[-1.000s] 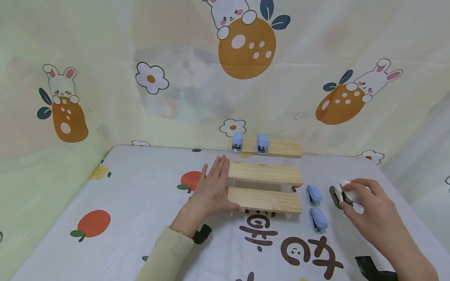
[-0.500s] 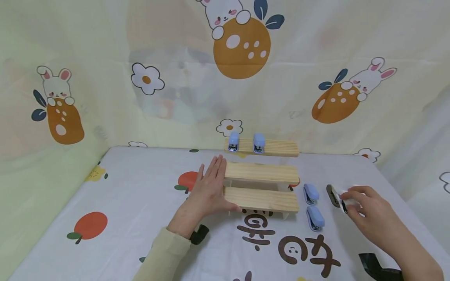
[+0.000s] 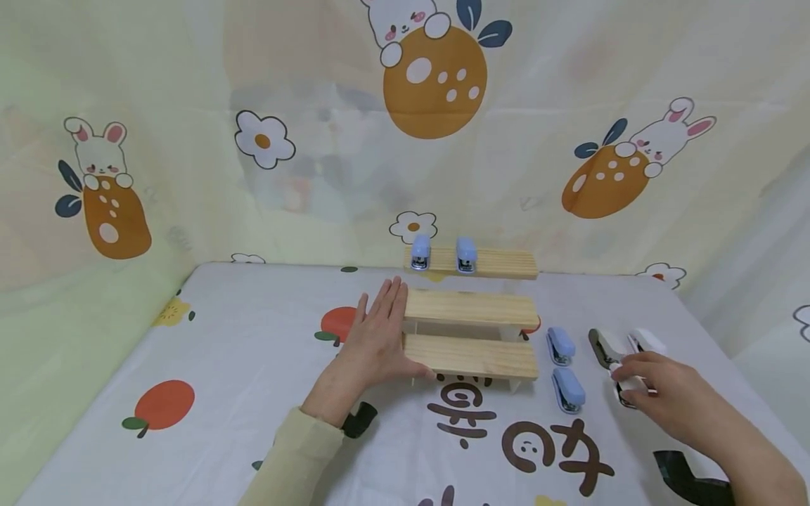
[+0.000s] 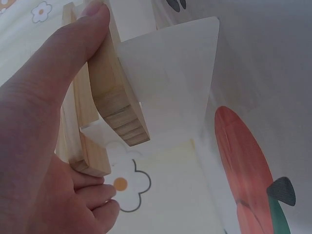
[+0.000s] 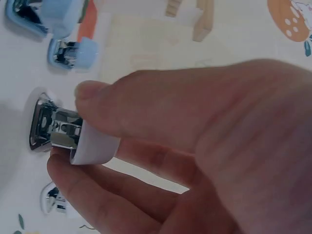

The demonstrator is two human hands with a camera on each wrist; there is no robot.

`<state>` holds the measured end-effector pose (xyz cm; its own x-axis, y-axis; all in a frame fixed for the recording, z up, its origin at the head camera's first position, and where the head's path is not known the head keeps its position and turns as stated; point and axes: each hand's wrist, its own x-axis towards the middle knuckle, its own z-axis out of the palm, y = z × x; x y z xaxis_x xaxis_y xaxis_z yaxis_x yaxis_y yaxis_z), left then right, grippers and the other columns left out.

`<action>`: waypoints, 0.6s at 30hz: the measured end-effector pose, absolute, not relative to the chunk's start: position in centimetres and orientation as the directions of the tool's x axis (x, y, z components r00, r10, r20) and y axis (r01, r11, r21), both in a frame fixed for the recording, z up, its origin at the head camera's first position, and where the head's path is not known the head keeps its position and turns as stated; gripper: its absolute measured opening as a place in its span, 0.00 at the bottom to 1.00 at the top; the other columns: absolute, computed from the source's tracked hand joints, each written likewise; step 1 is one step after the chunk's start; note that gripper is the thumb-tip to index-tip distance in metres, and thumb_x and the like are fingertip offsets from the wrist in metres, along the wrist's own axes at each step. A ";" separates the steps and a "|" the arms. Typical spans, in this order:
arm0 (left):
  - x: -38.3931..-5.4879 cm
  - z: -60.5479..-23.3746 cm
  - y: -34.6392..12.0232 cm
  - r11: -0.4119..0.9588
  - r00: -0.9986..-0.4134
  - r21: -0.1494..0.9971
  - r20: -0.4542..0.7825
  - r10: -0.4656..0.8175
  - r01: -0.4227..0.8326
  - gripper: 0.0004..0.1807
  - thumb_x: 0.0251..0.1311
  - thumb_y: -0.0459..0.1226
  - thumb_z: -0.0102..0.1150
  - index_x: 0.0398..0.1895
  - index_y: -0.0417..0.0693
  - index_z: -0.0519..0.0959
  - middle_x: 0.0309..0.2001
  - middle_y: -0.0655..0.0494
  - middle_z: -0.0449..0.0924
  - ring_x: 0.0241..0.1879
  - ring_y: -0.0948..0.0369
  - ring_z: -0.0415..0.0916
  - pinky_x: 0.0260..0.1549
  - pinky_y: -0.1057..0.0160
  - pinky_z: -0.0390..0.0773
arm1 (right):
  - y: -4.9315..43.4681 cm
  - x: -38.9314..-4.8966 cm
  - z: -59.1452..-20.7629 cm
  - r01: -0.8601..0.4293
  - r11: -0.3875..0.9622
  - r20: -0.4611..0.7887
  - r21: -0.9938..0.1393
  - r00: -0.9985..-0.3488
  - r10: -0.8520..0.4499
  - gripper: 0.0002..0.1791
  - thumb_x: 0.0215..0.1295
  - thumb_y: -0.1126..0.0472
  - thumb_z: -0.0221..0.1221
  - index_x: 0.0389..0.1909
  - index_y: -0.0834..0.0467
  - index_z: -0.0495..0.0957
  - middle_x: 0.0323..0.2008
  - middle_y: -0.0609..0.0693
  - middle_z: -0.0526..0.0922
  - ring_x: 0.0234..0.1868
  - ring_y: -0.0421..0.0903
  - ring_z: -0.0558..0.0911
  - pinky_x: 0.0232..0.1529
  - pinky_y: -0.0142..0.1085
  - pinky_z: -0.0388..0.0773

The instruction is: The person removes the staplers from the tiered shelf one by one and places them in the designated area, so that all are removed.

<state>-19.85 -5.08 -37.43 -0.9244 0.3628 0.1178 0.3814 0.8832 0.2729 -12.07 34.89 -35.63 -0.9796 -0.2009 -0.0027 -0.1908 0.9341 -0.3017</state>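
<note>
A tiered wooden rack (image 3: 470, 357) with several pale boards stands mid-table. My left hand (image 3: 373, 348) rests against its left end, fingers straight along the side and thumb touching the lowest board's front edge (image 4: 105, 73). Two blue staplers (image 3: 465, 256) stand on the top board, and two more blue staplers (image 3: 568, 391) stand on the cloth right of the rack. Farther right, my right hand (image 3: 680, 400) pinches a white stapler (image 5: 95, 141) between thumb and fingers, its base down at the cloth. Just beyond are a grey-green stapler (image 3: 604, 344) and another white stapler (image 3: 647, 340).
A printed cloth (image 3: 253, 393) covers the table. A patterned curtain (image 3: 316, 176) hangs behind, close to the rack's top board. The rack's white side support (image 4: 168, 78) shows below the boards in the left wrist view.
My right hand has shifted the white stapler a little toward me, and the other white stapler shows behind it. My left hand keeps its place on the rack.
</note>
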 end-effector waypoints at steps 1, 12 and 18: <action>-19.8 -37.4 -5.1 0.883 -0.924 0.272 0.119 0.363 0.381 0.79 0.30 0.70 0.75 0.80 0.42 0.41 0.81 0.49 0.40 0.81 0.53 0.36 0.77 0.44 0.41 | 35.0 -12.2 -35.8 -0.193 0.933 -0.011 -0.304 -0.979 -0.206 0.09 0.58 0.70 0.63 0.40 0.62 0.84 0.52 0.70 0.78 0.42 0.60 0.84 0.34 0.46 0.83; -19.8 -37.3 -5.0 0.882 -0.925 0.279 0.114 0.363 0.381 0.79 0.30 0.70 0.75 0.80 0.43 0.41 0.81 0.49 0.40 0.81 0.53 0.36 0.77 0.44 0.39 | 35.8 -12.9 -37.1 -0.173 0.934 -0.050 -0.313 -0.979 -0.198 0.07 0.59 0.69 0.63 0.39 0.62 0.83 0.48 0.69 0.79 0.41 0.61 0.83 0.35 0.49 0.84; -19.8 -37.4 -5.0 0.883 -0.927 0.283 0.113 0.358 0.375 0.79 0.30 0.69 0.75 0.80 0.43 0.41 0.81 0.49 0.39 0.81 0.53 0.36 0.77 0.44 0.39 | 36.0 -13.2 -38.1 -0.213 0.932 -0.019 -0.294 -0.973 -0.229 0.07 0.58 0.71 0.61 0.38 0.63 0.84 0.47 0.69 0.80 0.44 0.63 0.82 0.35 0.48 0.83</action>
